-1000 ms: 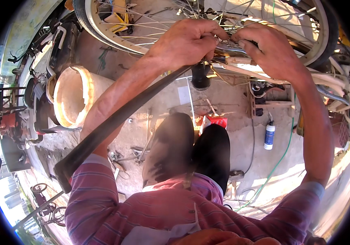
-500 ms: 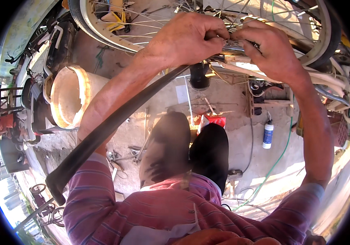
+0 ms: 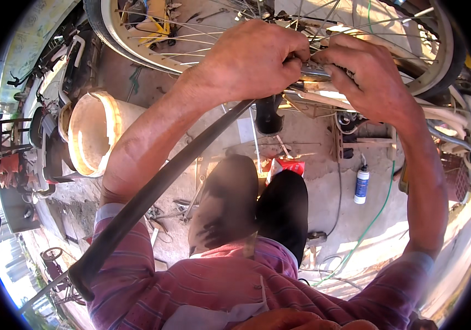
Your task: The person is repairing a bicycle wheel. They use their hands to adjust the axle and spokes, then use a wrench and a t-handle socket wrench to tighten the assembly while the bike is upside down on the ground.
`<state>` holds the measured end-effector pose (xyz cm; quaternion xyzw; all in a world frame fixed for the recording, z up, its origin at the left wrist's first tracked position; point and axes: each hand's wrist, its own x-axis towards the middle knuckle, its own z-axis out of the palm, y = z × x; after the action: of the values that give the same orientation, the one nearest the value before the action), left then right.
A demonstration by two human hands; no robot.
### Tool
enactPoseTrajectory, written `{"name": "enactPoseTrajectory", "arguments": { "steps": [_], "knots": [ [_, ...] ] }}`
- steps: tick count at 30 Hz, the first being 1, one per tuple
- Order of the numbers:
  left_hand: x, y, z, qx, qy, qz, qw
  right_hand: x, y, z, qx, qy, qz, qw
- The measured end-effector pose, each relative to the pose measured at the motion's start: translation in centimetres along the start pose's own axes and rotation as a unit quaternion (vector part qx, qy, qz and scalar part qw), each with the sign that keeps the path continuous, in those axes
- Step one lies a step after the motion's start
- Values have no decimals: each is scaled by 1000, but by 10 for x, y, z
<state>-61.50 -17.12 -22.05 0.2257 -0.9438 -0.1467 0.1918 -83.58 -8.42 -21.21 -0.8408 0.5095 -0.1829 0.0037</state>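
Both hands work at the near side of a bicycle wheel (image 3: 423,71), at the top of the view. My left hand (image 3: 257,58) is closed, thumb against curled fingers, at a small part by the wheel's middle that I cannot make out. Just right of it, my right hand (image 3: 365,71) is closed too, its thumb and forefinger pinching near the same spot. Below the fingers show pale frame tubes (image 3: 323,99) and a black part (image 3: 269,115). A long dark bar (image 3: 164,184) slants from there across my left forearm.
A whitish bucket (image 3: 89,135) stands at the left. On the floor lie a bottle (image 3: 361,184) with a blue label, a green cord (image 3: 376,217), a red-and-white packet (image 3: 288,166) and scattered tools (image 3: 161,217). Bicycle parts crowd the right edge.
The wheel's rim looks slightly wider in view. My left hand has moved a little down, and the bar's lower end has shifted down and right. Both hands stay at the same spot.
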Motion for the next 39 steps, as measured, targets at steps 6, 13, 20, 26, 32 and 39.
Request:
{"name": "enactPoseTrajectory", "arguments": {
  "steps": [6, 13, 20, 26, 32, 39],
  "knots": [
    [3, -5, 4, -40, 4, 13, 999, 2, 9, 2, 20, -12, -3, 1000],
    [10, -2, -2, -17, -75, -12, 997, 4, 4, 5, 166, -47, 114, 978],
    [20, 26, -33, -80, -207, -110, 969, 3, 11, 1, 184, -105, 99, 972],
    [5, 29, -36, -93, -187, -68, 976, 0, 9, 5, 196, -89, 135, 967],
    [18, 28, -41, -121, -254, -128, 951, 8, 1, -3, 178, -92, 164, 966],
    [14, 8, -20, -82, -210, -51, 973, 4, -2, -4, 145, -52, 138, 978]
  ]
}}
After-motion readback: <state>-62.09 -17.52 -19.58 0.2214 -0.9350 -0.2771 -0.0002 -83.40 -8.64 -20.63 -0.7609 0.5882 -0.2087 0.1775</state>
